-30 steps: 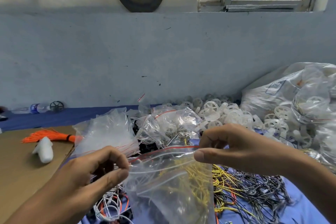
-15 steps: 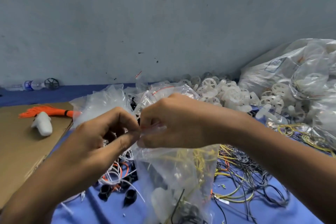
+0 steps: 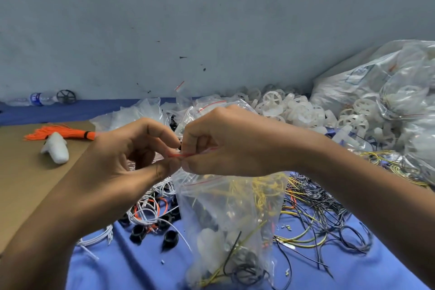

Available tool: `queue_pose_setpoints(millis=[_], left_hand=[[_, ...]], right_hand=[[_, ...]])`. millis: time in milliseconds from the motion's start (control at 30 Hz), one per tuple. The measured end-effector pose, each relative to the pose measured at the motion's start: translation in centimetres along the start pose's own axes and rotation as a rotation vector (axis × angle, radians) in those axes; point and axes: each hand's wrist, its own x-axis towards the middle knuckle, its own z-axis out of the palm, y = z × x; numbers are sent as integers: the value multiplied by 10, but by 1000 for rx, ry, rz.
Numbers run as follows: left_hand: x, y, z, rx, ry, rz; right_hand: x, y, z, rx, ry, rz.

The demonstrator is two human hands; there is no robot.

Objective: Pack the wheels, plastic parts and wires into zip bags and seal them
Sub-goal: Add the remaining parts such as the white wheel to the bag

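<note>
Blue cloth (image 3: 131,266) covers the work surface below a scuffed grey-blue wall (image 3: 211,30). Held up over the cloth at the centre, a clear zip bag (image 3: 230,219) hangs from its top edge. The left hand (image 3: 131,155) pinches the bag's red zip strip (image 3: 179,155) between thumb and forefinger, and the right hand (image 3: 226,146) pinches the same strip just beside it. The right hand's fingers hide most of the strip, so how far the seal is closed cannot be told. A second red line crosses the film lower down; whether it belongs to this bag is unclear. The bag is crumpled and glossy. Yellow wires show through it near the top, with a black wire, pale plastic pieces and dark shapes lower down, all blurred by the film. Under the left wrist lie white wire coils (image 3: 146,209) and black plastic parts (image 3: 170,238). To the right spreads a tangle of loose wires (image 3: 317,207). Behind the hands, partly hidden, sits a heap of empty bags (image 3: 131,115), then white wheels (image 3: 294,110) and large plastic sacks (image 3: 376,82) cut off by the right edge. On the left, cardboard (image 3: 21,183) carries an orange bundle (image 3: 58,133) and a white plastic part (image 3: 56,148). A water bottle (image 3: 35,99) and a black wheel (image 3: 66,96) lie by the wall.
</note>
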Motion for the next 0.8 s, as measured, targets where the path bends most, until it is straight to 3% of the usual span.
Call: queue_pose_setpoints(millis=[200, 367, 500, 800], left_hand=[[-2, 2, -3, 120, 32, -16], [-2, 6, -9, 78, -57, -79], [-2, 7, -13, 179, -79, -86], [-2, 4, -7, 73, -87, -36]], right_hand=[[-4, -3, 4, -21, 38, -26], [-3, -2, 5, -6, 52, -13], [-6, 0, 4, 1, 34, -7], [-6, -4, 6, 27, 62, -29]])
